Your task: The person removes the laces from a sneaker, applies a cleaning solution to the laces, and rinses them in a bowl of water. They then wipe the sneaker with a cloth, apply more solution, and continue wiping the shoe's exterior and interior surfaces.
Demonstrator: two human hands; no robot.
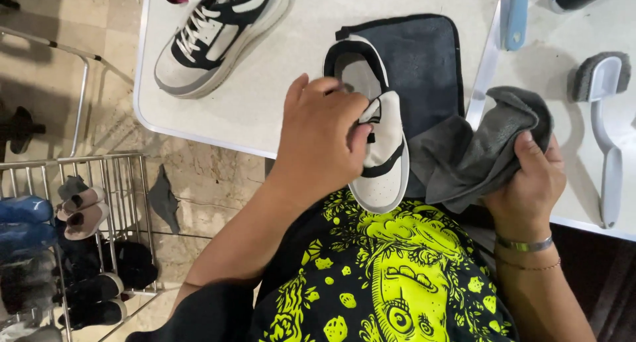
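Left hand (pixel 318 140), center of frame: fingers curled over the top of a white & black sneaker (pixel 374 136), thumb pressed against its side, gripping it firmly; shoe lies toe toward the person, heel toward the top of the frame, its toe hanging past the table edge. Right hand (pixel 530 183), right of center: fingers closed around a bunched grey cloth (pixel 483 143), thumb on top; the cloth's loose fold lies just beside the shoe's right side, whether touching can't be told. Under the shoe's heel sits a dark blue-grey towel (pixel 424 57), spread flat on the white table (pixel 265 97). Right wrist wears a metal bracelet (pixel 523 244) & a thin chain below it. Upper left of the table: the matching sneaker (pixel 218 30), w/ white laces, well apart from the hands. Right edge: a white-handled brush (pixel 606 130) w/ grey head; top right, a blue-handled tool (pixel 515 14), both on a second white surface. Bottom center: person's black shirt w/ neon-yellow print (pixel 391 276). Lower left: wire rack (pixel 99 236) holding several pairs of shoes, standing on a stone-tile floor.
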